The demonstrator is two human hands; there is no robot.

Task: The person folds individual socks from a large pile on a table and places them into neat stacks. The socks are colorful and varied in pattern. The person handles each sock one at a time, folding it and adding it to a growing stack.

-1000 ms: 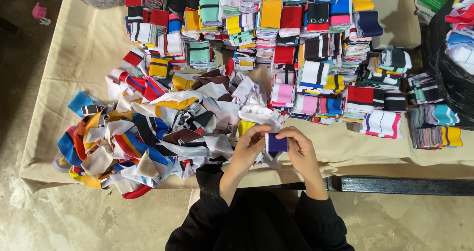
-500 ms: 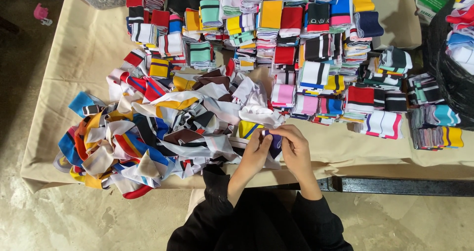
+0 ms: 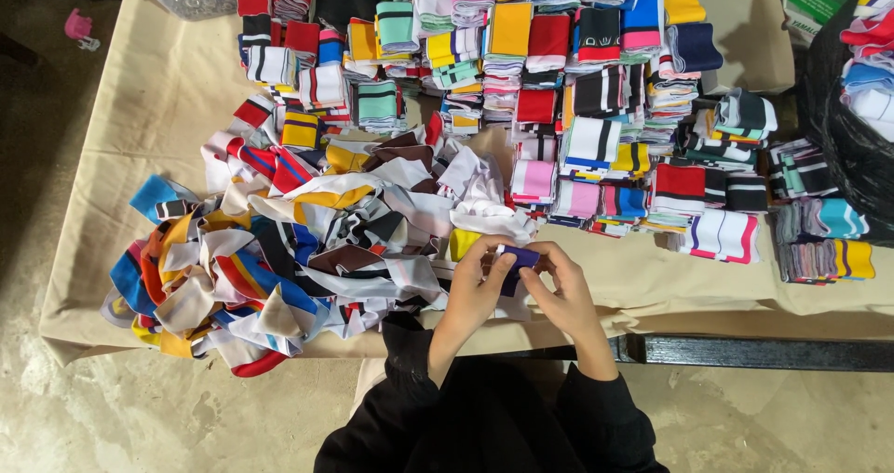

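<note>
Item, table (image 3: 140, 110): a broad top under a tan cloth, matte and creased, slack over the near edge. Item, folded stacks (image 3: 577, 82): many small flat rectangles of ribbed knit band, squared and set in close rows across the far and right parts of the cloth, in red, pink, yellow, mint, navy and black-and-white stripe. Item, loose heap (image 3: 279, 250): unfolded bands of the same soft knit, limp and tangled, white, orange, blue, brown and yellow, lying to my left and reaching almost to my hands. Item, black bag (image 3: 852, 147): dark and bulging at the right edge, more bands showing at its mouth. Item, my left hand (image 3: 473, 291) and my right hand (image 3: 563, 291): both raised just above the near edge, facing one another, fingers closed narrowly on one piece. Item, dark blue band (image 3: 518, 261): a small navy strip with a thin white edge, pinched between both hands, my left thumb and fingers on its near end and my right fingertips on its far end, held just beside the heap and off the cloth. Step judged: the band was being doubled and its edges matched. Next move, as I judged it, called for pressing the fold flat and keeping the corners square, since the knit looked stretchy and apt to spring open.
</note>
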